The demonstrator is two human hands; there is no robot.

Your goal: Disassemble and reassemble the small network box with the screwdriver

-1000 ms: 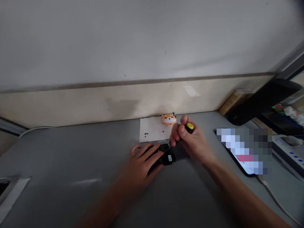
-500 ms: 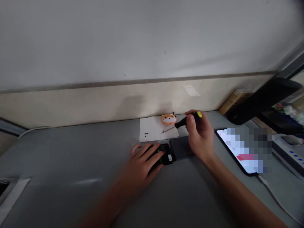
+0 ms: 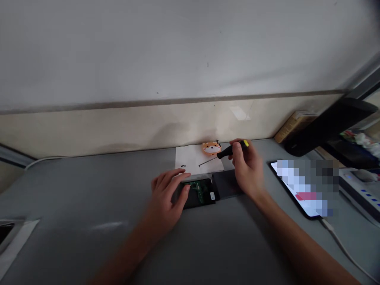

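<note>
My right hand [image 3: 247, 166] is closed around a screwdriver [image 3: 227, 152] with a black handle and a yellow end cap. Its thin shaft slants down to the left over the white paper [image 3: 194, 152], and a tiny dark bit shows at the tip. My left hand [image 3: 169, 192] is at the left end of a black device with an exposed green circuit board [image 3: 200, 190]. Its fingers are apart, with the thumb over the near part of the board; whether it touches is unclear. A dark flat panel [image 3: 228, 184] adjoins the device on the right, partly behind my right hand.
Several tiny dark screws [image 3: 183, 166] lie on the paper beside an orange animal-faced case [image 3: 211, 148]. To the right are a lit phone [image 3: 292, 190] with a cable, a power strip [image 3: 360, 194], a black cylinder [image 3: 326, 126] and a box [image 3: 293, 126]. The wall borders the desk's back.
My left hand has drawn back leftward and its fingers have lifted, exposing more of the circuit board. The screwdriver tip has shifted slightly left over the paper.
</note>
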